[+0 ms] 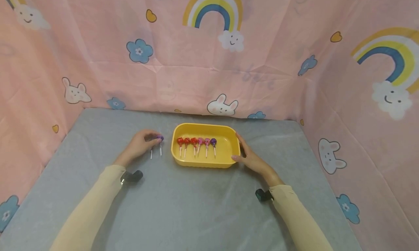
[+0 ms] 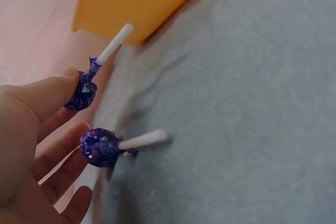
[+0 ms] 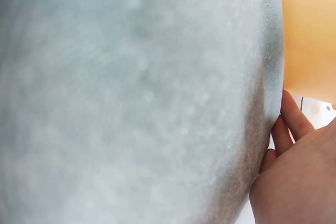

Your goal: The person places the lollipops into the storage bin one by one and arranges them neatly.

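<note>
My left hand (image 1: 140, 144) pinches a purple-wrapped lollipop (image 2: 84, 90) by its candy head between thumb and index finger, its white stick pointing away. Close below those fingers, a second purple lollipop (image 2: 100, 148) lies on the grey cloth. To the right is a yellow plastic bin (image 1: 229, 149), its right end held by my right hand (image 1: 253, 160), thumb over the rim and fingers along the outer wall. Inside the bin, a row runs from red lollipops (image 1: 187, 142) through pink lollipops (image 1: 207, 142) to one purple lollipop (image 1: 214, 142); their sticks all point toward me.
Grey cloth (image 1: 196, 207) covers the tabletop. A pink patterned curtain (image 1: 183, 80) stands along the back and both sides of the table. Each wrist carries a small black camera, as on the left sleeve (image 1: 101, 192).
</note>
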{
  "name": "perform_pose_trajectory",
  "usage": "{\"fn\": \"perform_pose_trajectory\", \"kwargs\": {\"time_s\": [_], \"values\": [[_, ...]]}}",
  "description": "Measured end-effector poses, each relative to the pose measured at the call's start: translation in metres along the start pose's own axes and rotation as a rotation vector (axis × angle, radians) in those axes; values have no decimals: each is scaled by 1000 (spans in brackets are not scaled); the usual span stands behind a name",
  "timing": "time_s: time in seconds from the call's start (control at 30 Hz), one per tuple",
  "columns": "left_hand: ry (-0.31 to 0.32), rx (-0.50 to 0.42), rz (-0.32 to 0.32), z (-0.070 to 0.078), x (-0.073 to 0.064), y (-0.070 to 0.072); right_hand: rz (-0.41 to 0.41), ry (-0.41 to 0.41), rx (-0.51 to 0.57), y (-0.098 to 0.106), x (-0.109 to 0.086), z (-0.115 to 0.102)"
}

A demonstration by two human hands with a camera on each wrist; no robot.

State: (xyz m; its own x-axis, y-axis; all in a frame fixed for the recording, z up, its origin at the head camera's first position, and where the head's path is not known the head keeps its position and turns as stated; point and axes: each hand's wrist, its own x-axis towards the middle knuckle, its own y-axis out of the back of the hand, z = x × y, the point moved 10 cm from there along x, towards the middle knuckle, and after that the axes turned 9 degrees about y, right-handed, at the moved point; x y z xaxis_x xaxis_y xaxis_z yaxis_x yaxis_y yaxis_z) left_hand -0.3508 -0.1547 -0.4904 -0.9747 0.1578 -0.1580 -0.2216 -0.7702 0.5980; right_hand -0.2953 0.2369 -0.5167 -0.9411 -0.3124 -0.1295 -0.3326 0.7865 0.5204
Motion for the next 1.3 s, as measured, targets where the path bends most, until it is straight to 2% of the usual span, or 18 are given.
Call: {"fn": "perform_pose_trajectory", "kwargs": {"time_s": [0.2, 0.4, 0.63, 0.8, 1.1, 1.3], "values": [[31, -31, -13, 6, 1, 3, -2, 3, -4, -1, 1, 0], [18, -26, -1, 21, 0, 7, -2, 17, -2, 0, 1, 0], [-30, -14, 21, 42, -2, 10, -2, 14, -10, 0, 0, 0], [-42, -19, 21, 52, -1, 8, -3, 17, -5, 0, 0, 0], [-154, -37, 30, 75, 3, 3, -6, 19, -18, 0, 0, 0], [-185, -44, 15, 89, 6, -5, 0, 30, -15, 0, 0, -1]]}}
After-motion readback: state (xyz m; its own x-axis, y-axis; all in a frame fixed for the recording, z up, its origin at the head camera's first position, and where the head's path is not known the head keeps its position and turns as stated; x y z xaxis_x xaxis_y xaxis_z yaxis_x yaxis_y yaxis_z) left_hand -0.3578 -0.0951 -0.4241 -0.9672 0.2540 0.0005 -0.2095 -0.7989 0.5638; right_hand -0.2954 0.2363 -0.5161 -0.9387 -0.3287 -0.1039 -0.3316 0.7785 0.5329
